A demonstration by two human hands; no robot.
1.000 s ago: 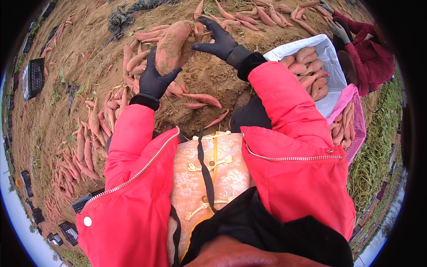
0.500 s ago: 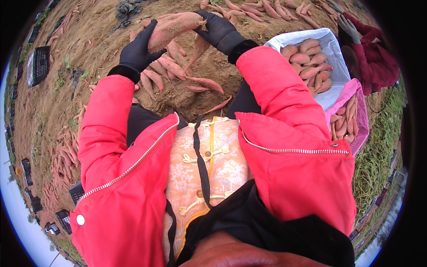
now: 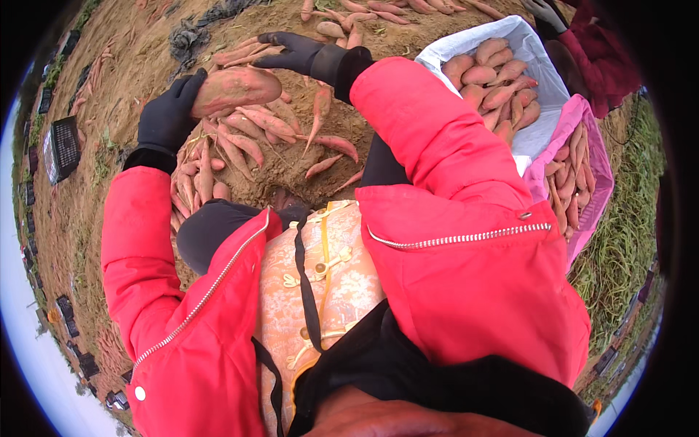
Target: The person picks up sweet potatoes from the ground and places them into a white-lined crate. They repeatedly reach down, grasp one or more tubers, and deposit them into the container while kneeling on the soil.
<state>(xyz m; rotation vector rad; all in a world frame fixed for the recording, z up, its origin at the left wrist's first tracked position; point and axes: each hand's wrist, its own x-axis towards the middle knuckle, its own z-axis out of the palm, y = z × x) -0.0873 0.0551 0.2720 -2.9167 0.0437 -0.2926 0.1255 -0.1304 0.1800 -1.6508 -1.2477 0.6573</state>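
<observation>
My left hand, in a black glove, is closed on one end of a large, pinkish sweet potato held above the ground. Up and to the right, my right hand, gloved in black too, has its fingers stretched out and apart, with nothing in it. Its fingertips lie close to some slim sweet potatoes; whether they touch cannot be made out. Beneath the big root, a heap of smaller sweet potatoes is spread over the brown soil, partly hidden by it.
At my right stands a white-lined crate of sweet potatoes, beside a pink-lined container holding more. A person in a dark red sleeve is beyond them. A black crate sits far left; dark crumpled sheeting lies on the soil.
The large sweet potato, held between both hands before, has moved left and down with my left hand. My right hand has let go of its end and moved left, fingers spread.
</observation>
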